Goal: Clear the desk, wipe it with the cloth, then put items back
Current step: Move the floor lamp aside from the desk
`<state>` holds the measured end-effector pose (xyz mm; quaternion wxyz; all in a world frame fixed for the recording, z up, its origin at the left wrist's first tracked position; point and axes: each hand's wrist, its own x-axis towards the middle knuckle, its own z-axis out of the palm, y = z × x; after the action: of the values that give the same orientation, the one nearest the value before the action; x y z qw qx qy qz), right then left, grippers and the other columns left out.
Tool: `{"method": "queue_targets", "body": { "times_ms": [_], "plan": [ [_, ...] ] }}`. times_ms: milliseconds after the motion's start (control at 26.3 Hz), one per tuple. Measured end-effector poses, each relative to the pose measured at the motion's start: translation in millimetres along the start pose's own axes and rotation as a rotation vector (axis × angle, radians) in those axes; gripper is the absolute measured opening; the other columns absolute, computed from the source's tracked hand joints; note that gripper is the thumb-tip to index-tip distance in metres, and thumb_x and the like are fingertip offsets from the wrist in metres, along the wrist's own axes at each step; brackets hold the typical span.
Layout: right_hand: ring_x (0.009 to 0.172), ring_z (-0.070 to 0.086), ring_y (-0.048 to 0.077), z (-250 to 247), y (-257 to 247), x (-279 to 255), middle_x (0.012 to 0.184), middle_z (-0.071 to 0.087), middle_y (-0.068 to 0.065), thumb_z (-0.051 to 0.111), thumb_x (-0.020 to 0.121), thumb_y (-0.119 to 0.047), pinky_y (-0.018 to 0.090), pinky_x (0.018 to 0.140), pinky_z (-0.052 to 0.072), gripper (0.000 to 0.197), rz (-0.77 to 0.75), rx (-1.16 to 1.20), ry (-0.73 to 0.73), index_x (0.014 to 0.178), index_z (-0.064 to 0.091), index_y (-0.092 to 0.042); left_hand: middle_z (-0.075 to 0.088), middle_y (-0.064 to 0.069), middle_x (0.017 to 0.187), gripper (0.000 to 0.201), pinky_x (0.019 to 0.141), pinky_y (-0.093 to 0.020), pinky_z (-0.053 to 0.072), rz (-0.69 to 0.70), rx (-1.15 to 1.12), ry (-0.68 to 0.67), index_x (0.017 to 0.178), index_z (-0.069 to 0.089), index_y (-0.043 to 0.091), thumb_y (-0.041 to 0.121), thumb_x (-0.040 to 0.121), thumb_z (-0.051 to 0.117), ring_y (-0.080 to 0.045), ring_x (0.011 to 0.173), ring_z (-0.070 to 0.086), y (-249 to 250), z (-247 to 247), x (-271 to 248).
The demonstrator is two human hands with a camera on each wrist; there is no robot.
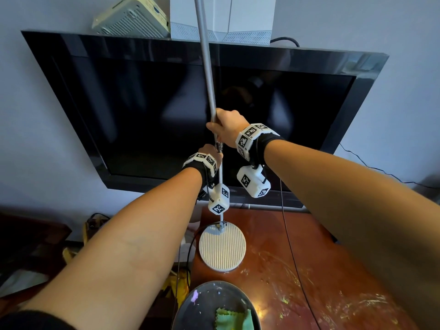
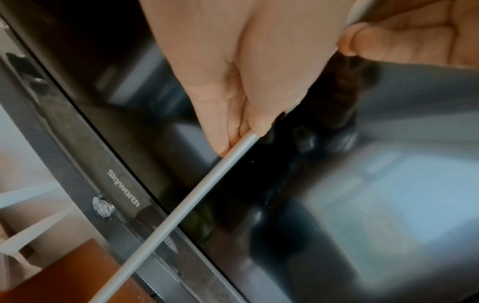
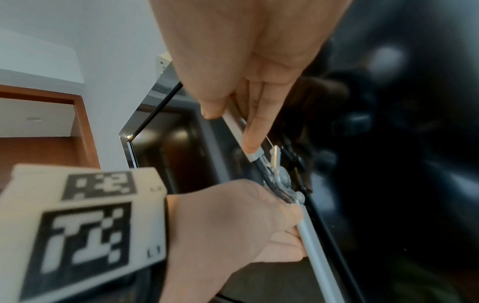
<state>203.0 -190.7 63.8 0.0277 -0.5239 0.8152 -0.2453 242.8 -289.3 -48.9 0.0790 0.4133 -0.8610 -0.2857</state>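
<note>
A silver desk lamp stands at the back left of the reddish-brown desk (image 1: 309, 258) on a round ribbed white base (image 1: 222, 246). Its thin lower pole (image 1: 221, 191) rises to a hinge, from which a thicker upper arm (image 1: 206, 55) runs up out of view. My left hand (image 1: 210, 152) grips the lower pole (image 2: 207, 184) just under the hinge (image 3: 281, 178). Above the hinge, my right hand (image 1: 226, 129) holds the upper arm (image 3: 239, 127) between thumb and fingers. A green cloth (image 1: 234, 319) lies in a dark round tray (image 1: 202, 306) at the desk's front edge.
A large black TV (image 1: 166, 103) hangs right behind the lamp, with white boxes (image 1: 221, 17) on top of it. A thin black cable (image 1: 292, 253) crosses the desk, whose top shows pale paint smears. Clutter and cables (image 1: 95, 225) fill the floor to the left.
</note>
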Motion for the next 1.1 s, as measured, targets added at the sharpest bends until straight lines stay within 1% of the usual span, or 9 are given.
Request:
{"method": "queue_targets", "body": {
  "times_ms": [114, 305, 648, 762, 838, 914, 990, 1028, 1105],
  "plan": [
    [0.086, 0.065, 0.028, -0.9, 0.4, -0.5, 0.098, 0.064, 0.01, 0.053, 0.099, -0.038, 0.039, 0.079, 0.055, 0.027, 0.016, -0.004, 0.049, 0.095, 0.05, -0.011, 0.068, -0.011, 0.1, 0.031, 0.073, -0.033, 0.045, 0.034, 0.023, 0.024, 0.103, 0.065, 0.005, 0.031, 0.099, 0.048, -0.028, 0.084, 0.062, 3.0, 3.3, -0.5],
    [0.084, 0.069, 0.029, -1.2, 9.5, 0.9, 0.096, 0.069, 0.011, 0.055, 0.096, -0.039, 0.044, 0.082, 0.057, 0.03, 0.046, 0.068, 0.042, 0.097, 0.057, -0.008, 0.067, -0.014, 0.107, 0.031, 0.077, -0.034, 0.046, 0.032, 0.049, 0.036, 0.107, 0.064, 0.002, 0.025, 0.101, 0.044, -0.033, 0.1, 0.065, 9.3, 10.0, -4.2],
    [0.086, 0.07, 0.022, 3.1, 23.0, -15.9, 0.093, 0.071, 0.005, 0.06, 0.093, -0.044, 0.038, 0.083, 0.058, 0.032, 0.049, 0.023, -0.025, 0.1, 0.065, -0.013, 0.061, -0.005, 0.075, 0.038, 0.063, -0.033, 0.048, -0.066, 0.075, -0.029, 0.104, 0.064, 0.009, 0.044, 0.091, 0.053, -0.022, 0.064, 0.06, 8.1, 12.1, -4.0],
    [0.088, 0.068, 0.021, -3.6, 22.0, -20.4, 0.094, 0.071, 0.003, 0.059, 0.093, -0.045, 0.037, 0.083, 0.057, 0.025, 0.042, -0.003, -0.044, 0.098, 0.064, -0.02, 0.068, -0.009, 0.081, 0.043, 0.076, -0.042, 0.058, -0.107, 0.023, -0.07, 0.097, 0.058, 0.013, 0.051, 0.075, 0.057, -0.03, 0.073, 0.068, 6.0, 10.4, 4.7],
    [0.09, 0.067, 0.021, -10.6, 24.0, -25.0, 0.097, 0.07, 0.002, 0.059, 0.093, -0.044, 0.035, 0.083, 0.056, 0.024, 0.044, -0.014, -0.039, 0.102, 0.066, -0.023, 0.069, -0.012, 0.086, 0.052, 0.077, -0.046, 0.059, -0.131, 0.019, -0.091, 0.099, 0.055, 0.011, 0.054, 0.069, 0.058, -0.034, 0.077, 0.07, 3.4, 10.4, 13.5],
    [0.092, 0.066, 0.022, -18.9, 31.1, -33.1, 0.099, 0.07, 0.003, 0.059, 0.093, -0.041, 0.035, 0.083, 0.055, 0.024, 0.061, -0.024, -0.02, 0.105, 0.067, -0.022, 0.07, -0.011, 0.082, 0.052, 0.071, -0.041, 0.058, -0.127, -0.035, -0.117, 0.1, 0.061, 0.005, 0.048, 0.072, 0.062, -0.033, 0.072, 0.07, 16.1, -2.7, -12.3],
    [0.093, 0.067, 0.022, -31.1, 43.5, -48.1, 0.102, 0.07, 0.003, 0.059, 0.093, -0.038, 0.034, 0.081, 0.054, 0.024, 0.078, -0.041, -0.011, 0.108, 0.067, -0.022, 0.061, -0.007, 0.062, 0.029, 0.057, -0.03, 0.05, -0.095, -0.17, -0.197, 0.084, 0.056, 0.0, 0.029, 0.084, 0.061, -0.026, 0.051, 0.058, 38.2, -13.9, -49.4],
    [0.092, 0.067, 0.023, -35.9, 50.1, -54.7, 0.102, 0.07, 0.003, 0.058, 0.094, -0.037, 0.033, 0.079, 0.054, 0.023, 0.089, -0.045, -0.009, 0.109, 0.067, -0.022, 0.057, -0.006, 0.059, 0.023, 0.055, -0.028, 0.047, -0.09, -0.222, -0.218, 0.082, 0.057, 0.002, 0.024, 0.088, 0.059, -0.023, 0.048, 0.052, 47.5, -17.3, -61.8],
    [0.093, 0.067, 0.023, -46.0, 64.9, -70.8, 0.101, 0.07, 0.003, 0.058, 0.093, -0.034, 0.033, 0.079, 0.053, 0.022, 0.111, -0.058, -0.009, 0.109, 0.067, -0.023, 0.059, -0.006, 0.07, 0.018, 0.06, -0.031, 0.049, -0.025, -0.263, -0.188, 0.091, 0.062, 0.005, 0.023, 0.092, 0.06, -0.021, 0.059, 0.053, 66.3, -17.6, -82.0]
  ]
}}
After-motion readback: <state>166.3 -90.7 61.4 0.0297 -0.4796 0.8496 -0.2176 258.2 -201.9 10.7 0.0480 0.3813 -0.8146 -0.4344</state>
